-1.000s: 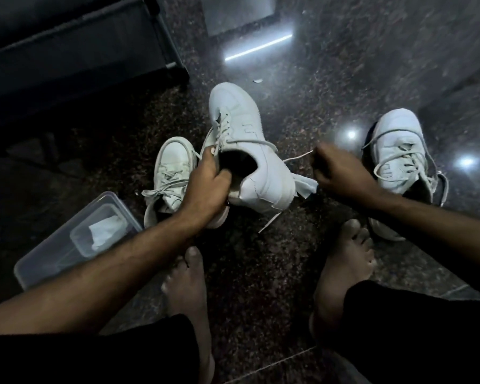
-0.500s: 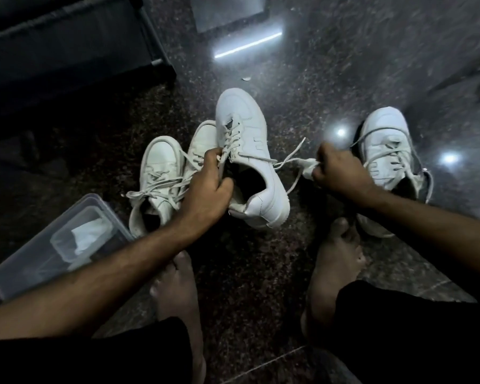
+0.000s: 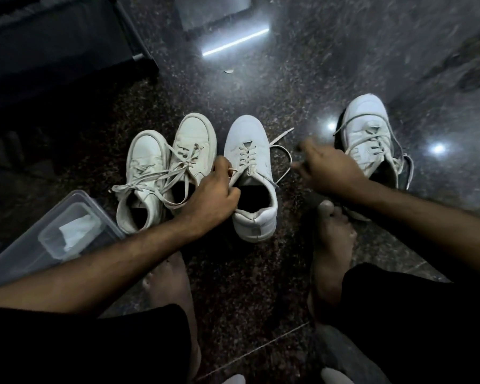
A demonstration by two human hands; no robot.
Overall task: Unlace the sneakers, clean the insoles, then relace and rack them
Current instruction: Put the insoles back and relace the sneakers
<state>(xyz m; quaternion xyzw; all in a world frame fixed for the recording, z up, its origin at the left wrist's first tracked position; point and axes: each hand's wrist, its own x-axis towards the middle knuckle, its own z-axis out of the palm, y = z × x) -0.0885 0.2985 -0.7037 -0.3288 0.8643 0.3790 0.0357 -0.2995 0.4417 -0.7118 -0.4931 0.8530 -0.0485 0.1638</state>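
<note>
While the left hand curls its fingers around the collar and a lace end of a white sneaker standing upright on the dark granite floor, the right hand hovers beside the shoe, motion-blurred; whether it pinches the loose lace loop cannot be told. To the left, two more white sneakers sit side by side, laces trailing across each other. A fourth sneaker lies behind the right hand, partly hidden by the wrist. A clear plastic container holding a white cloth rests near the left forearm, cut off by the frame edge. Bare feet show below, dimly lit. No brand marks or writing can be read on any shoe. A dark furniture piece at upper left is too shadowed to identify.
</note>
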